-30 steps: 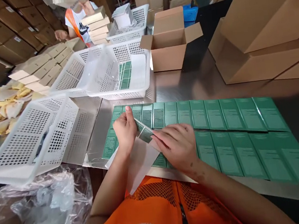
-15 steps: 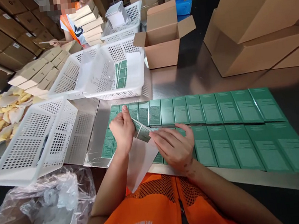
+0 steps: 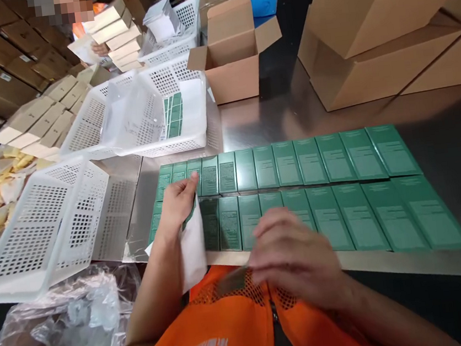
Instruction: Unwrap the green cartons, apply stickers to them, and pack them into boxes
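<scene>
My left hand is closed with the thumb up, pinching a sheet of labels whose white backing hangs down over my wrist's right side. Blurred by motion, my right hand is over the table's front edge, to the right of the sheet. From its fingertips a thin see-through label sticks out to the left, in front of my orange vest. Beneath both hands, two rows of green boxes lie side by side on the metal table. Some boxes at the left carry printed dark text panels.
White baskets stand beyond the boxes, one with green label sheets inside. An open carton is behind, with larger cartons at right. A plastic-lined bin sits lower left. A co-worker stands behind stacked boxes.
My right hand has come away from the label sheet, down and to the right, with a see-through label at its fingers. The sheet now hangs more upright in my left hand.
</scene>
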{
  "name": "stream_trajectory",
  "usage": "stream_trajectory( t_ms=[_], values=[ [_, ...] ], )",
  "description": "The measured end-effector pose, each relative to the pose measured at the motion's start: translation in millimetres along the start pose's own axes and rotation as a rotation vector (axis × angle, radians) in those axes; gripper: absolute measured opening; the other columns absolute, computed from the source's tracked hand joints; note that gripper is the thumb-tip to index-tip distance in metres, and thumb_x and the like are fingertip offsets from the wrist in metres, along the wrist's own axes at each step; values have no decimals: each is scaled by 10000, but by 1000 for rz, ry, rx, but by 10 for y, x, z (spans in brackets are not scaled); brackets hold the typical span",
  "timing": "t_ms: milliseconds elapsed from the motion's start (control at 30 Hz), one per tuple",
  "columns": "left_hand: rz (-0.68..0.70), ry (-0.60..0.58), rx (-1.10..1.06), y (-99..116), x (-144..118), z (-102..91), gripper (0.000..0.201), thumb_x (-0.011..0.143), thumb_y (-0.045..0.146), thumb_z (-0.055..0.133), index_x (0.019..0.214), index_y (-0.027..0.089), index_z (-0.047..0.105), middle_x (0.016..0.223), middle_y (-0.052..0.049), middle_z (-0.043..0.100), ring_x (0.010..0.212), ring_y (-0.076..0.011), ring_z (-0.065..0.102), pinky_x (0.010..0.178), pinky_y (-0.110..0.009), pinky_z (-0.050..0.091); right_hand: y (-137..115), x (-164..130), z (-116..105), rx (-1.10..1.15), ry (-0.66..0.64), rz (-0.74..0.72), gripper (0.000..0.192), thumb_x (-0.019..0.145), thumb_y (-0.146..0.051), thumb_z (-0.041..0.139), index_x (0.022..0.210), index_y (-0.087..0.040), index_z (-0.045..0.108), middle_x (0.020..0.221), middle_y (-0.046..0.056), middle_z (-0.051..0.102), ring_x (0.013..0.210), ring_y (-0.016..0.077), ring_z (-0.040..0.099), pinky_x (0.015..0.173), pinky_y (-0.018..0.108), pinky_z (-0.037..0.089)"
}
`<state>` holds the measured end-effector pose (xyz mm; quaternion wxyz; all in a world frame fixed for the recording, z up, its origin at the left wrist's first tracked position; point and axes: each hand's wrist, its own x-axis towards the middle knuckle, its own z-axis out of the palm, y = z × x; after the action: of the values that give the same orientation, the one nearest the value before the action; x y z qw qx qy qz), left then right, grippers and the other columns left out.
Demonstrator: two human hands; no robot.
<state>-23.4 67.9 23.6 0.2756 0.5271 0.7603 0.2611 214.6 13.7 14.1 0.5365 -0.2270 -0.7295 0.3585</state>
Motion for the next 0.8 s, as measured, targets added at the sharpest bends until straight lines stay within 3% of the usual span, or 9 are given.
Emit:
stream_trajectory(
  t_ms=[67,133,233,333,467,667,800],
  values=[
    [-31,-338,-81,-15,-137,-17,476,922,577,480,677,203,642,436,44,414,457,-127,368,518,-282,278,84,69,-197,-5,79,346,41,887,-286,721,850,-303,729,785,-33,741,786,168,671,725,315,536],
    [-31,-594,-102,-19,-290,6,453,916,587,496,868,197,720,466,29,495,474,-138,427,520,-277,297,240,108,-317,0,69,613,58,838,-338,743,816,-284,751,783,-4,740,714,179,664,627,309,515],
    [22,-754,-49,-41,-480,100,419,898,565,539,920,195,733,551,22,537,544,-139,459,536,-266,296,461,103,-335,42,-50,781,154,799,-402,733,795,-252,768,726,6,727,659,182,643,593,307,492],
    [28,-781,-4,-88,-602,216,375,879,529,566,801,186,695,588,35,511,569,-124,428,549,-256,291,557,59,-248,29,-84,801,149,794,-381,721,786,-239,768,716,-2,728,673,180,637,642,312,494],
    [11,-724,43,-114,-714,342,340,880,456,545,671,192,590,556,50,449,558,-119,401,548,-257,285,580,-16,-146,-109,-73,779,107,810,-331,705,808,-244,768,764,4,750,698,190,649,690,331,501],
    [21,-702,94,-99,-769,438,289,873,385,521,650,205,554,557,46,497,556,-131,457,552,-264,297,628,-116,-70,-263,-60,757,80,828,-301,693,818,-265,764,774,-2,752,657,190,647,674,333,513],
    [17,-679,83,-119,-762,439,264,859,320,521,621,206,519,548,50,486,555,-125,453,557,-261,297,638,-126,-66,-243,-50,778,80,823,-296,695,814,-260,766,776,1,753,656,189,640,666,330,501]
  ],
)
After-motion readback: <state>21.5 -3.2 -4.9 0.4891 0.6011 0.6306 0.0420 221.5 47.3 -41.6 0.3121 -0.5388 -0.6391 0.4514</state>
